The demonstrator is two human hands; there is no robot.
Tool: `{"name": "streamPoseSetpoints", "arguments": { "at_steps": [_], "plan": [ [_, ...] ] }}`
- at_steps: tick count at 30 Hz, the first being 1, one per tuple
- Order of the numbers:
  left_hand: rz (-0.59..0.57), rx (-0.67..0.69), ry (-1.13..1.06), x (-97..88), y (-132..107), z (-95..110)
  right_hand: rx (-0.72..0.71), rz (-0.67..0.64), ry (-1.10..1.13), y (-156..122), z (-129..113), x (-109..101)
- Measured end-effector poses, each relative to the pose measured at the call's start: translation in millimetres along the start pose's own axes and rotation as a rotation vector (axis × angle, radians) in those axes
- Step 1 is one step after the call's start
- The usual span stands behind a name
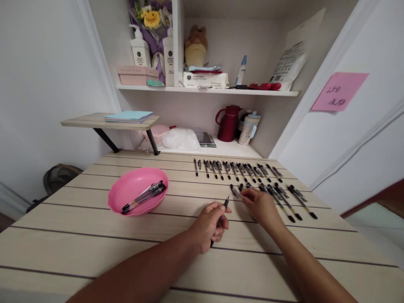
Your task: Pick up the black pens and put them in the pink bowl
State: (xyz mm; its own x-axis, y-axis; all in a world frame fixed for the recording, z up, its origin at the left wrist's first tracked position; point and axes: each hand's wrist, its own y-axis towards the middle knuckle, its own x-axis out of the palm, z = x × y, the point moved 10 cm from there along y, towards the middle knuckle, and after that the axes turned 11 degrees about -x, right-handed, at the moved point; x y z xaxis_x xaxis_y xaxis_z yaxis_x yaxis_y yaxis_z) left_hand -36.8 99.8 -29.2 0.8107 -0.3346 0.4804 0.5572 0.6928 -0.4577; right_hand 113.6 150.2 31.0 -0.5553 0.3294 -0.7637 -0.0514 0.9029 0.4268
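Observation:
My left hand (211, 223) is closed around a black pen (226, 203), its bare tip pointing up and away. To its right, my right hand (259, 206) pinches a short clear-and-black pen cap (234, 191) at the tabletop; its fingertips partly cover it. Beyond my hands lies a back row of pens (219, 170) with short caps beside several of them. A nearer row of pens (285, 204) stretches out to the right of my right hand, which hides part of it. On the left, a pink bowl (118, 191) holds a bunch of capped pens (144, 197).
A small raised shelf (85, 120) with blue-covered booklets (128, 116) stands at the back left. Behind the table are a white plastic bag (181, 139), a red jug (229, 123) and a pale tumbler (249, 128). A pink note (340, 91) hangs on the right wall.

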Motion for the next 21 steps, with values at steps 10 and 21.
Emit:
{"name": "streamPoseSetpoints", "arguments": {
  "at_steps": [10, 21],
  "plan": [
    [0.0, -0.005, 0.007, 0.8, -1, 0, -0.118, -0.157, -0.357, -6, -17, 18],
    [-0.018, -0.008, 0.029, 2.9, -1, 0, -0.051, -0.167, -0.512, -8, -8, 20]
  ]
}}
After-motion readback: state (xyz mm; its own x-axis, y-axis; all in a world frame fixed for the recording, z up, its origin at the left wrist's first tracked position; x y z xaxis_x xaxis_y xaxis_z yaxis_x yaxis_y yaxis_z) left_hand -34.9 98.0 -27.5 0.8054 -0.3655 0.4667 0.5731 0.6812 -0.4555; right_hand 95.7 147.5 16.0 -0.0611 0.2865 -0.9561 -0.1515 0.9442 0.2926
